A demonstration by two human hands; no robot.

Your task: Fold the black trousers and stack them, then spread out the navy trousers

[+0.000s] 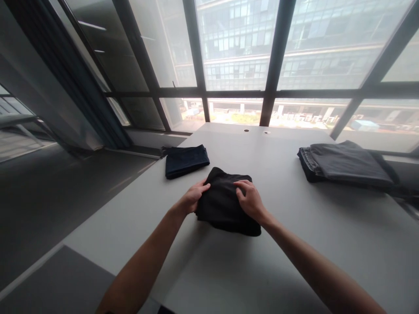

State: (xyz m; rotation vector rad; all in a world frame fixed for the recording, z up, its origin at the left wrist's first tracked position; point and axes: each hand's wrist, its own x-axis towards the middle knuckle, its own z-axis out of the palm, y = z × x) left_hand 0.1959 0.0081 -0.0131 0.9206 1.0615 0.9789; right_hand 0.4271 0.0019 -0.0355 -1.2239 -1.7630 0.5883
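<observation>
Nearest the wearer, the left forearm (144,261) came in from 7 o'clock and the right forearm (310,261) from 5 o'clock, both slanting inward and away across the white table (284,279). The folded black cloth (224,205) was between the two hands, near the middle of the view, its near edge hanging in soft, rounded layers.

The left hand (193,196) held the cloth's 9 o'clock side, turned on its edge, with the thumb lying over the top and pointing toward 3 o'clock. Its fingers were mostly hidden behind and under the fabric, so the side appeared pinched between them and the thumb. The right hand (251,201) lay palm down over the cloth's 3 o'clock side, the wrist nearly straight and the back of the hand upward. Its fingers were bent and close together, the tips touching the top surface and pointing toward 10 o'clock; whether they pinched any fabric could not be told.

Beyond the cloth, at 11 o'clock, a folded navy garment (186,160) lay flat near the table's side edge. At 2 o'clock was a pile of folded gray and dark clothes (353,163). Farther off, at 12 o'clock, a round hole (246,130) showed near the table's far edge, before the tall windows (237,48). A dark curtain (75,74) hung at 10 o'clock.
</observation>
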